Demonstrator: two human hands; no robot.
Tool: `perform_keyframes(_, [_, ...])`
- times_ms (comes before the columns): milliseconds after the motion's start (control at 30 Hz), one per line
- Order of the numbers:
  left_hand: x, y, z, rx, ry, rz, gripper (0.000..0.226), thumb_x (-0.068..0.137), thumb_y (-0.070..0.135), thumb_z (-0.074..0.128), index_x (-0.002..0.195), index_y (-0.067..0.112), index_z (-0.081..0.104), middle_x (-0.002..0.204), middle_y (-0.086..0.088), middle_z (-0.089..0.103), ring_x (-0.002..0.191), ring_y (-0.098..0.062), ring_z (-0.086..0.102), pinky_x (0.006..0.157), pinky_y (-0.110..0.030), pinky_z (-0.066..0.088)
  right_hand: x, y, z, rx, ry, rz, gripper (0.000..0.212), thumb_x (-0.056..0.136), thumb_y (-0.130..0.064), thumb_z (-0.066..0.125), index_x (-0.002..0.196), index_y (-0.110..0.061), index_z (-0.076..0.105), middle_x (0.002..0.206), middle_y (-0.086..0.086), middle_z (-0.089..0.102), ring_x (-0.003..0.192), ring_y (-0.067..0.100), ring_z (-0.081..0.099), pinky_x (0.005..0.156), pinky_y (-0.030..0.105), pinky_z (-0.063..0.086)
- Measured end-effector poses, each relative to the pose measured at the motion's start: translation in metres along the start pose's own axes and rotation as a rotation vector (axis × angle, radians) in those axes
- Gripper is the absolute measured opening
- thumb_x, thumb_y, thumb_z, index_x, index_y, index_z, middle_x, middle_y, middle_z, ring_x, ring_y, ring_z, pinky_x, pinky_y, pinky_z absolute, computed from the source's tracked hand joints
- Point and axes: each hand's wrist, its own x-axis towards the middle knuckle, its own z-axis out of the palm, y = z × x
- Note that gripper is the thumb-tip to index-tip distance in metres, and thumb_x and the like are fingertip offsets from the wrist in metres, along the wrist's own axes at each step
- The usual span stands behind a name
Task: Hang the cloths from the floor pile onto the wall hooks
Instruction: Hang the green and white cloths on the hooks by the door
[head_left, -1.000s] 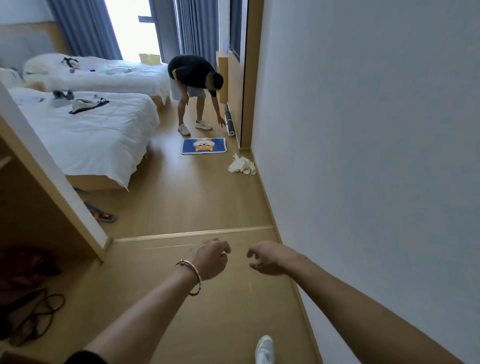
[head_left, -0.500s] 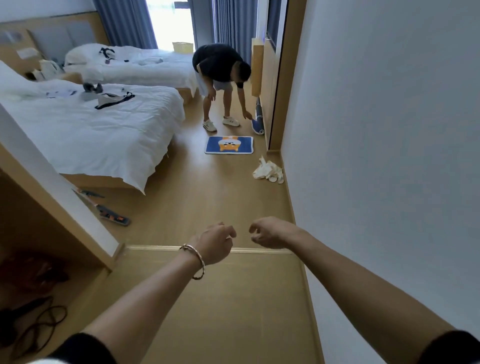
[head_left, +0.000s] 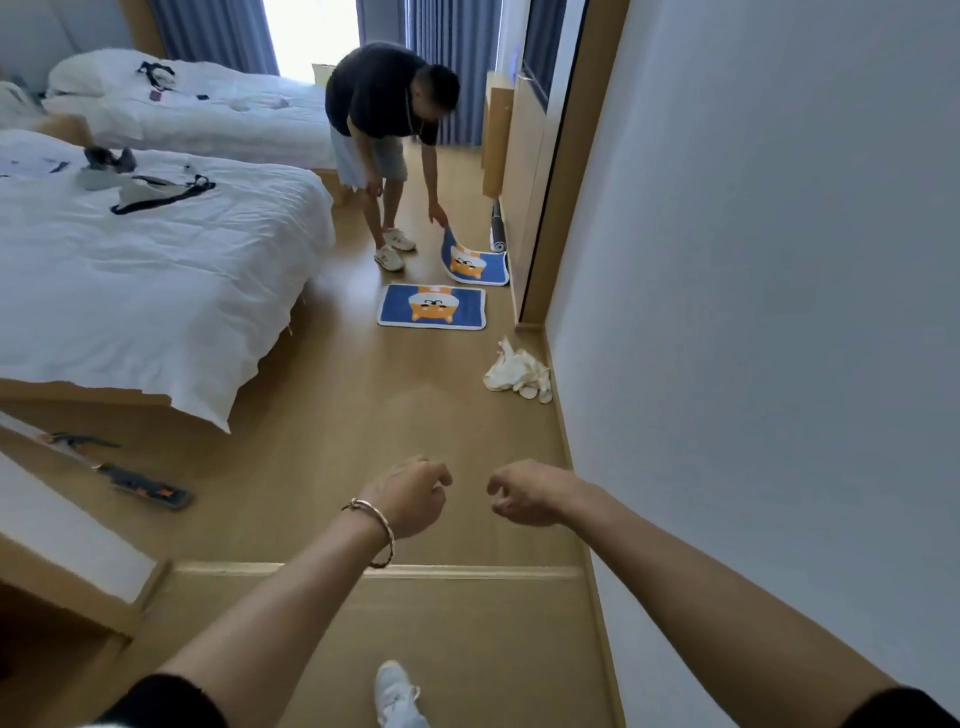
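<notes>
A pile of white cloths (head_left: 517, 372) lies on the wooden floor against the foot of the right wall. My left hand (head_left: 410, 496), with a bracelet on the wrist, and my right hand (head_left: 530, 492) are stretched out in front of me above the floor. Both have loosely curled fingers and hold nothing. The pile is well ahead of both hands. No wall hooks are in view.
Another person (head_left: 387, 130) bends over ahead, holding the corner of a blue mat (head_left: 475, 262); a second blue mat (head_left: 432, 306) lies flat nearby. Two white beds (head_left: 156, 280) fill the left. A tool (head_left: 140, 483) lies on the floor. The plain wall (head_left: 753, 312) runs along the right.
I have walked forward, so the cloth pile and the mats are nearer. The other person has unrolled and lifted a second blue mat. My hands stay empty.
</notes>
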Motion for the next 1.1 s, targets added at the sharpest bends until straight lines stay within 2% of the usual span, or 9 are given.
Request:
perform_keyframes(233, [0.135, -0.038, -0.063, 0.006, 0.016, 0.094, 0.033, 0.092, 0.019, 0.04, 0.12, 0.024, 0.058, 0.123, 0.0, 0.056, 0.116, -0.018, 0.052, 0.095, -0.024, 0.038, 0.092, 0.011, -0.096, 0.072, 0.066, 0.129, 0.042, 0.097, -0.024, 0.04, 0.138, -0.016, 0.048, 0.142, 0.006, 0.049, 0.125, 0.024, 0.05, 0.103, 0.036, 0.042])
perform_keyframes(333, [0.168, -0.049, -0.068, 0.019, -0.05, 0.108, 0.033, 0.092, 0.02, 0.04, 0.12, 0.025, 0.058, 0.123, 0.0, 0.056, 0.116, -0.018, 0.052, 0.096, -0.025, 0.038, 0.121, 0.007, -0.109, 0.048, -0.026, 0.14, 0.043, 0.096, -0.024, 0.041, 0.138, -0.016, 0.047, 0.142, 0.007, 0.048, 0.125, 0.025, 0.049, 0.103, 0.037, 0.042])
perform_keyframes(400, [0.19, -0.053, -0.073, 0.023, -0.053, 0.122, 0.033, 0.092, 0.021, 0.04, 0.12, 0.026, 0.058, 0.124, 0.001, 0.056, 0.116, -0.018, 0.052, 0.096, -0.025, 0.038, 0.143, 0.011, -0.121, 0.056, -0.022, 0.146, 0.044, 0.097, -0.023, 0.04, 0.139, -0.015, 0.047, 0.142, 0.007, 0.048, 0.125, 0.025, 0.05, 0.103, 0.036, 0.043])
perform_keyframes(800, [0.329, -0.081, -0.116, 0.074, -0.056, 0.084, 0.034, 0.093, 0.019, 0.039, 0.122, 0.024, 0.056, 0.125, 0.001, 0.054, 0.118, -0.016, 0.049, 0.094, -0.023, 0.036, 0.287, 0.05, -0.204, 0.04, -0.014, 0.031, 0.041, 0.097, -0.025, 0.043, 0.136, -0.015, 0.051, 0.137, 0.007, 0.053, 0.12, 0.026, 0.053, 0.098, 0.038, 0.046])
perform_keyframes(933, [0.406, -0.071, -0.139, 0.09, -0.026, 0.04, 0.035, 0.093, 0.019, 0.039, 0.123, 0.025, 0.056, 0.125, 0.0, 0.055, 0.118, -0.017, 0.049, 0.095, -0.023, 0.036, 0.354, 0.087, -0.255, 0.065, 0.03, -0.021, 0.041, 0.097, -0.025, 0.043, 0.136, -0.014, 0.051, 0.138, 0.01, 0.053, 0.121, 0.027, 0.053, 0.101, 0.039, 0.045])
perform_keyframes(1100, [0.496, -0.041, -0.158, 0.08, -0.022, 0.021, 0.035, 0.093, 0.018, 0.039, 0.123, 0.023, 0.056, 0.125, 0.0, 0.055, 0.117, -0.017, 0.05, 0.095, -0.024, 0.036, 0.406, 0.151, -0.31, 0.075, 0.004, -0.029, 0.04, 0.097, -0.022, 0.04, 0.134, -0.011, 0.053, 0.136, 0.01, 0.054, 0.12, 0.027, 0.053, 0.1, 0.037, 0.044])
